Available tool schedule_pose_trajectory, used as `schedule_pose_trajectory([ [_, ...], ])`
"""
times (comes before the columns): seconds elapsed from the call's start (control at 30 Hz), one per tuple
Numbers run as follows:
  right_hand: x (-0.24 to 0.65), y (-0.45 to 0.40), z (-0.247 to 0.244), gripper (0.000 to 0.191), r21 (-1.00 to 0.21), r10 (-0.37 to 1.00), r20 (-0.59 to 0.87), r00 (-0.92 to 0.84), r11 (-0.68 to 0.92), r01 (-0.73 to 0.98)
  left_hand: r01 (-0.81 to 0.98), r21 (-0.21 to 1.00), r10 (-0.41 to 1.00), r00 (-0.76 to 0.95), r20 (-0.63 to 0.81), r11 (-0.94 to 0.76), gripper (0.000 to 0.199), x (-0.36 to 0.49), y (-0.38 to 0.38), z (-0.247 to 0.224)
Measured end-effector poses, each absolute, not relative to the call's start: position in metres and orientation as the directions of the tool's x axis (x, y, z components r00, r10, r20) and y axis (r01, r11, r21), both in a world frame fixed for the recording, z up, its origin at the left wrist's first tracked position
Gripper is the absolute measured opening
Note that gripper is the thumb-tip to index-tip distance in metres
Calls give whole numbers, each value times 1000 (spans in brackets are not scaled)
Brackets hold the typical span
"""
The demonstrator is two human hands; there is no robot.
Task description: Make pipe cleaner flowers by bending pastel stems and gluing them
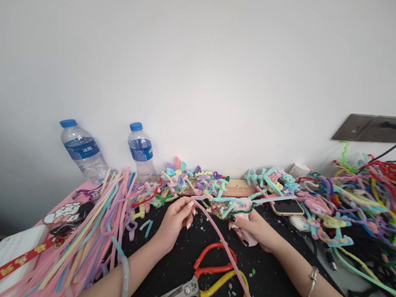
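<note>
My left hand (180,218) pinches one end of a long pink pipe cleaner (221,237) between thumb and fingers. The rest of the stem curves down to the bottom edge, across the handles of the scissors (189,289). These have one red and one yellow handle and lie on the black work surface, blades to the left. My right hand (253,229), with dark nails, is closed around a pale pink object (249,238); its kind is mostly hidden by the fingers. Bent pastel pipe cleaners (225,205) lie just beyond both hands.
Straight pastel pipe cleaners (80,235) spread over the left side. Two water bottles (83,151) stand by the wall. A phone (287,207) lies right of my right hand, near a tangled heap of coloured stems (390,219). Cables run from a wall socket (366,127).
</note>
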State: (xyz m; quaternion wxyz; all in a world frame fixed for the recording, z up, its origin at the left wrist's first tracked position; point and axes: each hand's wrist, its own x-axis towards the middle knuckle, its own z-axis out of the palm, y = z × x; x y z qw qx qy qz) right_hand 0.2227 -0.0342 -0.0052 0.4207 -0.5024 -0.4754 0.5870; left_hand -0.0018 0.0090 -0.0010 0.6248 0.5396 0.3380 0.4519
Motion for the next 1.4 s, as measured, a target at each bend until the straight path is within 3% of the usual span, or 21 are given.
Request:
schedule_pose_trajectory([
  [1.4, 223, -34, -2, 36, -976, 965, -177, -193, -198, -91, -110, 991, 879, 463, 115, -72, 22, -2, 7, -2],
])
